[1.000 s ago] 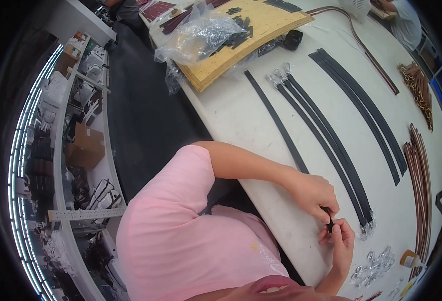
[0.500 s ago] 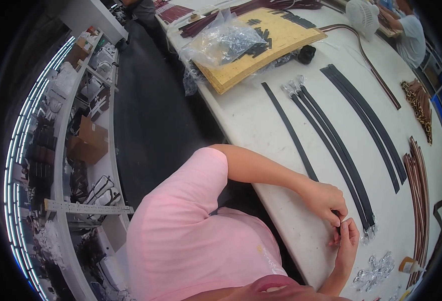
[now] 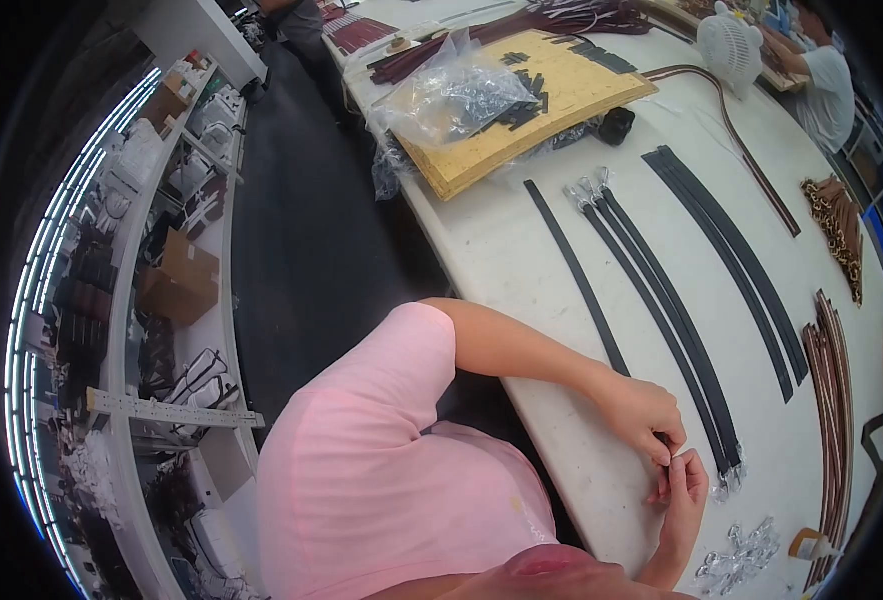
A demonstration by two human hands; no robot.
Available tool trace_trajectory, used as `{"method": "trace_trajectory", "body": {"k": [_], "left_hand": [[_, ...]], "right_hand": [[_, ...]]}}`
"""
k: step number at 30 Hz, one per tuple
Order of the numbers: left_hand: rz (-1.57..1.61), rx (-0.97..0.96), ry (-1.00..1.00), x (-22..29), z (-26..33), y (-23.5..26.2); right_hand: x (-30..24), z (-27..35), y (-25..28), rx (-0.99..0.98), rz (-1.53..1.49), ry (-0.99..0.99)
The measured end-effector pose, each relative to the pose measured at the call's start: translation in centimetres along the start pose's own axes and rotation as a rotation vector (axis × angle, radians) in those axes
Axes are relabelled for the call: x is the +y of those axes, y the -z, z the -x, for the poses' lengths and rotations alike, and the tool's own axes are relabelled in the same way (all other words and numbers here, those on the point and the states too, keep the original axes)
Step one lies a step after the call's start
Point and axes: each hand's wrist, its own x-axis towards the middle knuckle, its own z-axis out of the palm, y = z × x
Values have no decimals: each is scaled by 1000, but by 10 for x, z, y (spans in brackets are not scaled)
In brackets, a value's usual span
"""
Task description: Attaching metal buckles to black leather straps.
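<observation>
A long flat black strap (image 3: 578,275) runs along the white table and passes under my left forearm. My left hand (image 3: 643,415) is closed, its fingers curled and pinching a dark end that appears to be this strap's. Close against it, my right hand (image 3: 683,495) pinches at the same spot with thumb and fingertips. Fingers hide most of what is between them. Just to the right lie black straps with metal clasps (image 3: 673,335), their ends wrapped in clear plastic. A heap of clear-wrapped metal clasps (image 3: 739,556) rests near my right hand.
Plain black straps (image 3: 726,255) and brown straps (image 3: 829,430) lie farther right, near a small glue bottle (image 3: 809,545). A yellow board (image 3: 521,115) bears a plastic bag and black pieces. Beyond are a white fan (image 3: 729,50) and a co-worker (image 3: 826,90). Shelves (image 3: 121,330) stand left.
The view has shifted slightly, so the table's contents sit lower in it. Both hands stay together at the dark strap end, with a small shift of the fingers.
</observation>
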Motion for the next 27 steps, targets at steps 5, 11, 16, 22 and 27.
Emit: {"method": "trace_trajectory", "body": {"k": [5,11,16,22,27], "left_hand": [[8,8,-5,0,-2,3],[-6,-6,-32,2,2,6],[-151,19,-109,4,6,-4],[-155,21,-66,5,7,5],[-145,2,11,1,5,8]], "right_hand": [[1,-2,4,0,-5,-20],[-4,1,-2,-26,46,44],[-14,15,-6,-110,-21,-84],[-13,6,-6,-64,-159,-205],[-25,1,-10,-75,-167,-198]]}}
